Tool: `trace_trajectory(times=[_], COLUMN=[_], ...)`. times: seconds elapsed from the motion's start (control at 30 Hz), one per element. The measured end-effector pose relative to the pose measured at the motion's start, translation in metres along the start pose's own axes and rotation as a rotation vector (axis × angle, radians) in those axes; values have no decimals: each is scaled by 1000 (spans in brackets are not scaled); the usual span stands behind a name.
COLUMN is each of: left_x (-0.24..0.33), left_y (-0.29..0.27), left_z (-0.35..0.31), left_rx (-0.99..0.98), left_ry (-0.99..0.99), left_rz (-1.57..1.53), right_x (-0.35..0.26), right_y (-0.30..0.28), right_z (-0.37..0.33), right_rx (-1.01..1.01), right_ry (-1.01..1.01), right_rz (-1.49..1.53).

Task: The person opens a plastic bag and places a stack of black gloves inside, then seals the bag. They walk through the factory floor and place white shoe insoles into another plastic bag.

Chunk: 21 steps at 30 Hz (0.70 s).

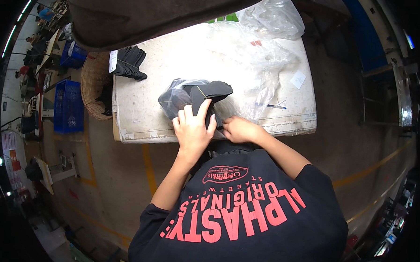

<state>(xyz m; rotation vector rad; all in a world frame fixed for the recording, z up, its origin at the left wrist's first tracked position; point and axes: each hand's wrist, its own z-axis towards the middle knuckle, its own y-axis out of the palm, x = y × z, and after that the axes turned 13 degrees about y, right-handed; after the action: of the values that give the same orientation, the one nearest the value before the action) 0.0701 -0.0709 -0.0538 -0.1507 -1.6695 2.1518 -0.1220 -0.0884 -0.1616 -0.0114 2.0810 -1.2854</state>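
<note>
A bundle of folded black fabric pieces [214, 89] lies near the front edge of the white table [147, 121], partly inside a clear plastic bag [175, 91]. Thin yellowish bands show on the fabric. My left hand [194, 130] grips the bundle from the near side, its fingers over the top and the thumb toward the right. Just to the right, my right hand [242, 131] is closed at the bundle's lower corner and seems to pinch the bag; its fingertips are partly hidden.
A second stack of black fabric pieces [130, 62] stands at the table's left edge, beside a wicker basket [91, 86] and blue crates [69, 111]. Loose clear plastic bags [273, 16] cover the far right. A pen [276, 106] and paper slip [297, 79] lie rightward. A dark padded shape [144, 16] overhangs the far left.
</note>
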Motion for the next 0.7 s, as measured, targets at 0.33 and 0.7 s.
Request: trace_trajectory(times=[0.33, 0.7], left_x=[14, 1], left_y=[-7, -1], left_z=[-4, 45], left_rx=[-229, -224], left_ry=[-87, 104], left_rz=[-8, -206], right_x=[-29, 20], right_y=[-96, -6], right_z=[-19, 54], right_rx=[27, 273], right_ry=[-3, 403], right_rz=[395, 369])
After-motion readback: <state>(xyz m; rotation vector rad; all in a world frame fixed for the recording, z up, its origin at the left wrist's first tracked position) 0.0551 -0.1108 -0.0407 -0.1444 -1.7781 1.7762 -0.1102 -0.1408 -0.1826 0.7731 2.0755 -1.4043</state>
